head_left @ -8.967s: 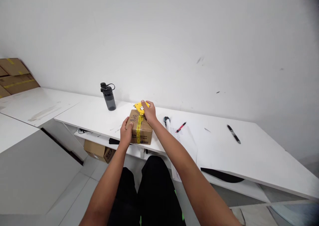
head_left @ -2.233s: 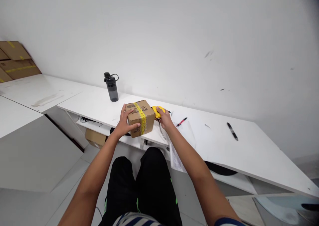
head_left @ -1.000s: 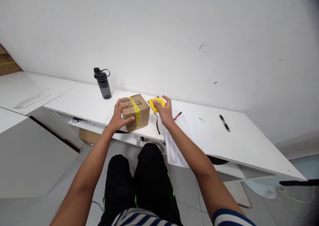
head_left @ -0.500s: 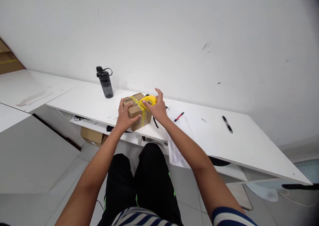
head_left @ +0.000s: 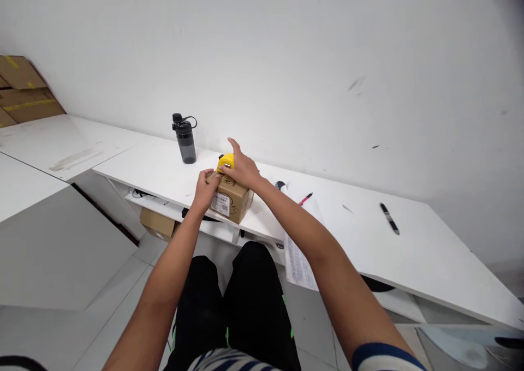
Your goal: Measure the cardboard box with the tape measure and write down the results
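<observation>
A small brown cardboard box [head_left: 234, 201] stands on the white desk in front of me, a white printed label on its near side. My left hand [head_left: 207, 190] grips its left end, thumb lying over the top edge. A yellow tape measure [head_left: 226, 162] is at the far top edge of the box, held in my right hand [head_left: 243, 170] with the index finger raised. Whether any blade is drawn out cannot be made out, as the fingers cover that spot.
Left of the box, near the wall, stands a dark water bottle [head_left: 186, 142]. To the right lie a red pen [head_left: 305, 198], a printed sheet [head_left: 301, 262] hanging over the desk edge, and a black marker [head_left: 389, 218]. Cardboard boxes [head_left: 28, 95] are stacked far left.
The box has been turned, so the labelled side now faces me and the yellow-banded side no longer shows. My right hand has carried the tape measure left to the far edge.
</observation>
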The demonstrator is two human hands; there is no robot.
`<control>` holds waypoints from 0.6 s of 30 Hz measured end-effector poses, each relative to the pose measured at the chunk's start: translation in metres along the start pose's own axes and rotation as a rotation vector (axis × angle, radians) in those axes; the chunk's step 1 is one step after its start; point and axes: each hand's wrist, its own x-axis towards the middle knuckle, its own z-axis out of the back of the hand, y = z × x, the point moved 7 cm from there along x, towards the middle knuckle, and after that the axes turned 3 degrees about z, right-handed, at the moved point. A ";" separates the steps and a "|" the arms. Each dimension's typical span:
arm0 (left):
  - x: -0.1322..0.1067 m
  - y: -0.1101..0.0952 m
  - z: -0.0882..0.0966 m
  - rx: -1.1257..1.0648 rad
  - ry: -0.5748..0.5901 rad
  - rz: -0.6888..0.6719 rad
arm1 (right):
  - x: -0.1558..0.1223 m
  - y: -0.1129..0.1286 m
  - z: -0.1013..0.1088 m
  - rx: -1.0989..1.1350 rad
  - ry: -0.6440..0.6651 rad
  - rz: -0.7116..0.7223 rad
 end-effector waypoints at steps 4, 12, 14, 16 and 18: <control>0.002 0.004 -0.008 -0.113 0.116 0.004 | 0.002 0.003 -0.004 -0.029 0.015 0.021; -0.001 0.002 -0.009 -0.192 0.175 0.041 | 0.014 0.017 -0.014 -0.115 0.118 0.087; 0.000 0.004 -0.009 -0.176 0.163 0.052 | 0.015 0.021 -0.013 -0.152 0.148 0.071; 0.001 0.005 -0.009 -0.156 0.142 0.045 | 0.014 0.024 -0.010 -0.182 0.172 0.068; 0.003 0.007 -0.009 -0.139 0.118 0.028 | 0.006 0.023 -0.002 -0.199 0.187 0.072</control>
